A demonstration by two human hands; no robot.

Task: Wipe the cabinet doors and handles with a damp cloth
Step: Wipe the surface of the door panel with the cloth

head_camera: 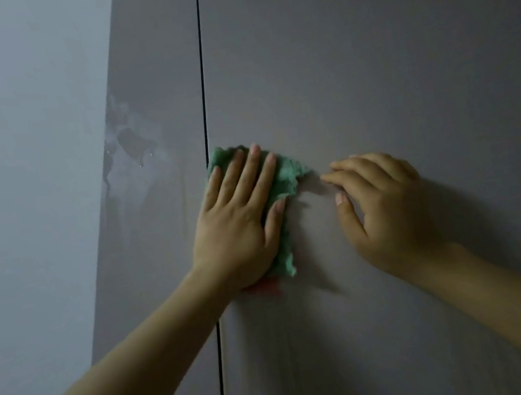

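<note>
The left hand (239, 220) lies flat with fingers straight and spread, pressing the cloth (280, 194) against the right door (367, 63); it curls round nothing. That door fills most of the view and runs off the top, right and bottom edges, so no handle can be made out on it. The left door (145, 113), narrower here, meets it at a dark vertical gap (204, 87) and carries pale wet smears and drips near its outer edge; its bottom is hidden behind the left forearm. A plain wall (15, 149) takes up the far left. The right hand (385, 202) rests on the right door just beside the cloth, fingers loosely bent and pointing toward it, holding nothing. The cloth, green and crumpled, sits just right of the gap; its long axis runs roughly up and down, much of it hidden under the palm, with a reddish bit (266, 288) showing blurred below the wrist.
</note>
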